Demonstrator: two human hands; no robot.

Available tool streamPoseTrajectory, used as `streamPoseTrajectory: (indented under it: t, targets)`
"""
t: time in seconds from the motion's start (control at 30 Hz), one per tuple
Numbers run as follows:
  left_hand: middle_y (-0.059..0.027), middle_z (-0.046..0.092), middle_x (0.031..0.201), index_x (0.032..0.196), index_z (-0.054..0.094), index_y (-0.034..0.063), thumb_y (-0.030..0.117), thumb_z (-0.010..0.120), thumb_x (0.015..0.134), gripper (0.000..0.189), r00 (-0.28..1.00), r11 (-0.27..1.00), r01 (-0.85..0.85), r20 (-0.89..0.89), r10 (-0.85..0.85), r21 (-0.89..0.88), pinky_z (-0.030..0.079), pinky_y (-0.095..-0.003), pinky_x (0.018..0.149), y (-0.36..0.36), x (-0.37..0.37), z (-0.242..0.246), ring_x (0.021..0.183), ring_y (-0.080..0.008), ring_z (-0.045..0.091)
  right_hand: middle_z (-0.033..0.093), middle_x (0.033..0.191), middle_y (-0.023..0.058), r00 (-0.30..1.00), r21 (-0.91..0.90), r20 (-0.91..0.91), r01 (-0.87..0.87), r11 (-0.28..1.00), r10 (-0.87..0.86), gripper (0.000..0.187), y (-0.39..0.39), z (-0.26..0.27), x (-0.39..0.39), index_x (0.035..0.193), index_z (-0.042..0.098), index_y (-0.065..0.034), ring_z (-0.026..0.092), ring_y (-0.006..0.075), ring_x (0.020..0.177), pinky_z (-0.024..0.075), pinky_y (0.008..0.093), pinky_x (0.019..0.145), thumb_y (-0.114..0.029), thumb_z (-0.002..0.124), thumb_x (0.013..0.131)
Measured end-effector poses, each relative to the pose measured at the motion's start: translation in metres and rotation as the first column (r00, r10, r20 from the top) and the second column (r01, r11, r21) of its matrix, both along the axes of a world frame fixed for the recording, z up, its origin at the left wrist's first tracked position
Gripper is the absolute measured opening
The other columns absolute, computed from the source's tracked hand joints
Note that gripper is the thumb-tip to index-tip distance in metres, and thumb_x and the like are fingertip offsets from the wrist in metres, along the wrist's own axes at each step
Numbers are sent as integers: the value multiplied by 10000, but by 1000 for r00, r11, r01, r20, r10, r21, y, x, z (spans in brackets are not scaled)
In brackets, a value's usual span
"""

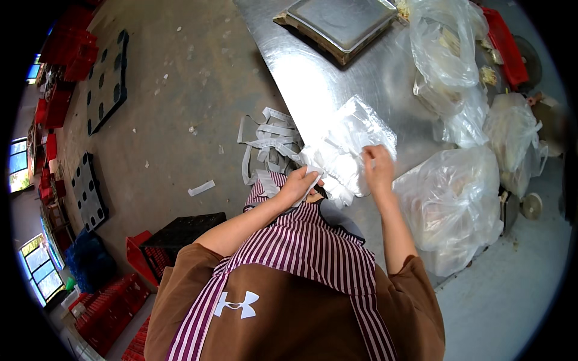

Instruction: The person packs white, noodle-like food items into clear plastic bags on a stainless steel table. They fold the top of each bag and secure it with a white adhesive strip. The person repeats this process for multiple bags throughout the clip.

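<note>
My left hand (298, 187) grips a piece of white label strip (314, 170) just in front of the striped apron (307, 252). Beside it, a long tangled strip of label backing (273, 137) hangs at the table's left edge. My right hand (379, 169) is over a pile of clear and white plastic bags (336, 158) on the steel table. Its fingers are bent together and slightly blurred, so whether they pinch a label or a bag edge is unclear.
A flat-topped weighing scale (341, 22) stands farther up the steel table (289, 54). Filled clear bags (451, 203) crowd the right side, near a red crate (505, 49). Left on the floor are a black crate (180, 234), pallets (108, 85) and a loose paper strip (201, 187).
</note>
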State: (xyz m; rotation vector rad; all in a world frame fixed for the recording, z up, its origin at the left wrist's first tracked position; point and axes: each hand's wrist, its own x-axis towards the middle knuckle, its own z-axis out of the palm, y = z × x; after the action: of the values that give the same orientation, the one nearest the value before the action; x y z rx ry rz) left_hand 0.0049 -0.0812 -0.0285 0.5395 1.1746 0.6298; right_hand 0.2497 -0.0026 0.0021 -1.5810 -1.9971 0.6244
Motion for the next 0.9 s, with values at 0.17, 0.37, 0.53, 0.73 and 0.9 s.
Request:
streamPoseTrajectory:
  t: [0.17,0.37,0.53,0.73,0.9]
  targets:
    - [-47,693,922,1117,611,-9,175,498,1006,243,1000,1000,-5,17,5,1,493,-216,600,-2,0,2,644,-77,575,607,965,108,980,-35,199,25,999,-18,208,-20,-10,-5,996,664,-66,577,326,936,455,410,809,-155,706,812]
    - [-63,692,935,1120,605,-26,113,459,1004,233,999,998,45,-7,-45,39,514,-227,676,-2,2,-9,723,-96,601,639,889,118,973,56,83,211,976,-215,136,18,-21,28,965,657,-51,612,334,842,463,427,779,-141,644,864]
    - [-73,683,959,1156,583,-33,54,437,992,236,996,994,88,26,-90,58,529,-236,736,-1,8,1,796,-104,620,625,925,108,980,-105,-154,111,988,-126,156,1,19,-17,979,649,-31,625,283,887,488,391,769,-136,652,864]
    - [-67,676,1000,1188,569,-4,21,430,977,254,977,973,179,88,-193,146,528,-230,728,1,9,15,804,-97,617,619,894,114,964,-198,-133,-255,946,232,221,-32,39,-62,948,685,-36,619,287,832,498,376,750,-161,736,773]
    - [-78,679,1004,1205,561,-7,4,415,968,279,972,962,229,25,-235,148,529,-233,726,-1,8,15,785,-100,621,629,820,109,946,-308,-285,-244,920,156,107,-33,23,-56,874,711,-17,631,252,773,499,320,709,-101,697,808]
